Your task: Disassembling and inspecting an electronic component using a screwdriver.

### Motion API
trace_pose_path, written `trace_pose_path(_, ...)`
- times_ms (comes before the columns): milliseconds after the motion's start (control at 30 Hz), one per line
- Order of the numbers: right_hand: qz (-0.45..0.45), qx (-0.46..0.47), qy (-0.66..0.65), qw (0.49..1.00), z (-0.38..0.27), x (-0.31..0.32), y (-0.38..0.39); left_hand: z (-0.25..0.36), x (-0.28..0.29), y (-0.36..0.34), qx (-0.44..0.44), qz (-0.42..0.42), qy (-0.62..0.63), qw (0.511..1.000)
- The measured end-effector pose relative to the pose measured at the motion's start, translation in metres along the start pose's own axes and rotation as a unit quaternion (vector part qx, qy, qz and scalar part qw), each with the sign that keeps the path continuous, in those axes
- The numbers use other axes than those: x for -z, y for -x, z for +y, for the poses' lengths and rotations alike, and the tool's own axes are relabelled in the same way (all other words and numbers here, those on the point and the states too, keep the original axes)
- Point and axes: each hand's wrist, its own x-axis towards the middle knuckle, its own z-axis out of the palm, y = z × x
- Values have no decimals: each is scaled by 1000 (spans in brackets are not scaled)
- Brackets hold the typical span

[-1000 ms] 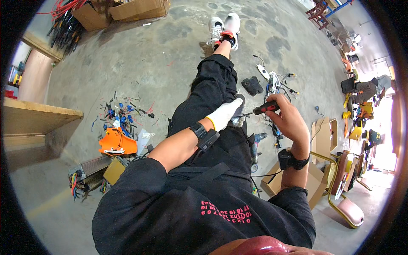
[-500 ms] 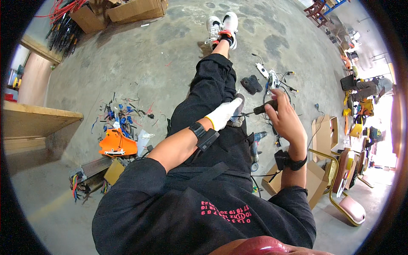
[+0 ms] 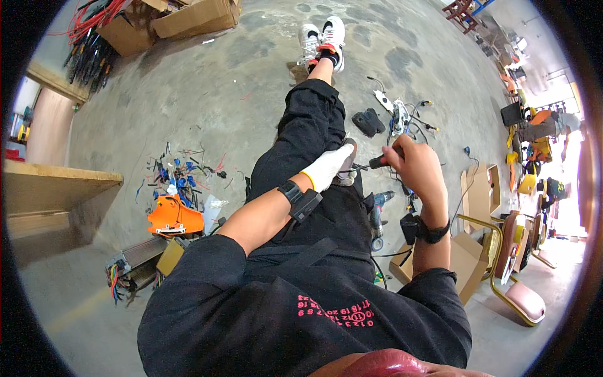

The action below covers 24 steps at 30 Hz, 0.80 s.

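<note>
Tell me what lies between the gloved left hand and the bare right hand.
In the head view, a screwdriver spans from the right hand to the left hand.

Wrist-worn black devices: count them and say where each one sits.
2. One black strap-on device sits on the left forearm behind the white-gloved left hand; the other on the bare right hand's wrist. None hidden, apparently.

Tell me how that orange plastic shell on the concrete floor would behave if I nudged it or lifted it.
The orange plastic shell looks thin and hollow, so it is probably light for its size. It seems moulded and stiff, likely keeping its shape when lifted. Lying low and broad on the concrete floor, beside the loose coloured wires, it would probably slide rather than roll or tip.
</note>
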Motion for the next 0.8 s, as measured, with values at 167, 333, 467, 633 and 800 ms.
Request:
trace_pose_path(167,11,-86,99,991,-1,-7,5,6,-3,6,18,1,5,1000)
trace_pose_path(333,0,89,-168,982,4,8,11,4,-4,8,13,1,-10,1000)
trace_pose_path(467,-5,76,-80,994,9,12,3,1,1,4,5,-13,-12,1000)
trace_pose_path(633,41,-54,83,994,0,-5,0,0,3,1,-2,-15,-42,999)
trace_pose_path(800,117,18,-53,992,0,-6,9,1,0,3,6,-19,20,1000)
